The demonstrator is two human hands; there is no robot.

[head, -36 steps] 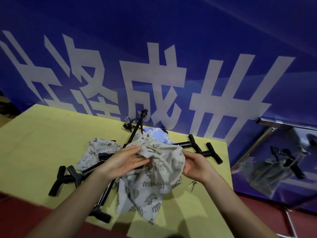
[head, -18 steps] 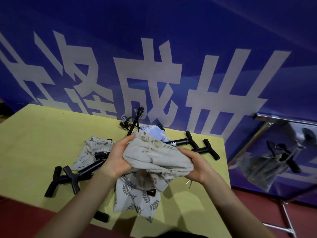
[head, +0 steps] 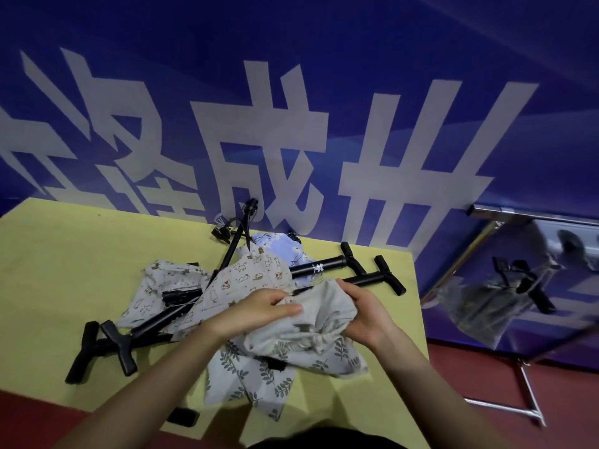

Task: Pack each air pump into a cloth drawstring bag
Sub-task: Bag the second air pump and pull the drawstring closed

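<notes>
A grey leaf-print cloth drawstring bag [head: 311, 322] is bunched up over the yellow table [head: 64, 260]. My left hand [head: 259, 311] pinches its gathered cloth from the left, and my right hand [head: 363, 315] grips its right side. The bag's lower part [head: 252, 377] hangs down with a black pump end showing in its folds. Two black air pumps [head: 327, 265] with T-handles lie behind my hands at the right. Two more pumps [head: 107, 338] lie at the left, handles toward me. A cat-print bag [head: 246, 273] lies under them.
A second animal-print bag [head: 155, 286] and a pale blue bag [head: 278, 247] lie in the pile. A pump hose [head: 240, 228] sticks up near the blue banner wall [head: 291, 92]. A mirrored panel on a metal stand [head: 525, 303] is at the right, off the table edge.
Both hands lowered the bunched bag toward me and shifted right. The cat-print bag behind them is now uncovered. My left hand's fingers now lie over the top of the cloth.
</notes>
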